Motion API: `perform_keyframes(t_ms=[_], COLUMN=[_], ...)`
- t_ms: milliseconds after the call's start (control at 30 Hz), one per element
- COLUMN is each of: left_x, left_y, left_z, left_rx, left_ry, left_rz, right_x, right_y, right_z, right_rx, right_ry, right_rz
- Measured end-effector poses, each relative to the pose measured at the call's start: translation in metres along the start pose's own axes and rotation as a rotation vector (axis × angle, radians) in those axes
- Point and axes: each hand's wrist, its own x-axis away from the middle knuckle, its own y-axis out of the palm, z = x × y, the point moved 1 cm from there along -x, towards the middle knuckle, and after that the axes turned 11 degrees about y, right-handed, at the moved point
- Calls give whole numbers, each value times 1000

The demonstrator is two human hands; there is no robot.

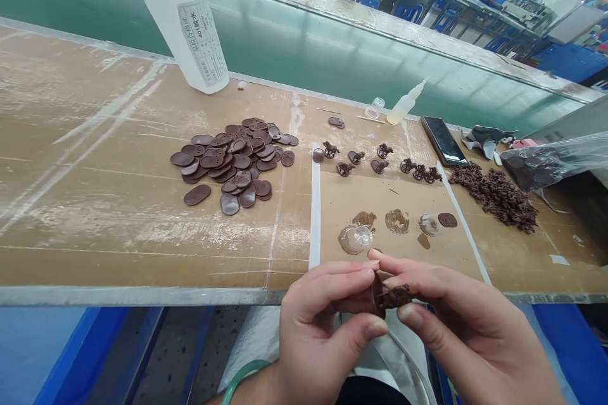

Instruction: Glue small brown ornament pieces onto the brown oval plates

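Near the table's front edge, my left hand pinches a dark brown oval base held on edge. Fingers and thumb of my right hand grip a small brown figurine against the face of that base; whether the two are stuck together cannot be seen. Just beyond my hands stand a small clear cup in a wet patch and another small cup beside a loose oval disc. Farther back, several small figurines sit in loose rows, some on oval bases.
A heap of oval bases lies left of centre, a pile of small brown figures at right. At the back are a large white bottle, a small dropper bottle and a phone. A plastic bag lies far right.
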Motion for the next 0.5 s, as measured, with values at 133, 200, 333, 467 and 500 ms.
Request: perform_keyframes(t_ms=[133,200,333,467,500], left_x=[1,0,-1,-1,0], left_y=[-1,-1,0,2,2], left_z=[-2,-2,-3,-4,-5], left_rx=[-5,-14,-33,-27,-27], left_ry=[4,0,-6,-3,-5], left_rz=[12,28,61,82,83], right_x=[-3,-4,-4,-2,-2], right_y=[0,0,1,1,0], right_z=[-4,-5,-2,3,4], right_rx=[66,75,81,114,112], right_ry=[-82,-99,-109,-97,-99], right_rz=[-7,-17,-30,-78,-80])
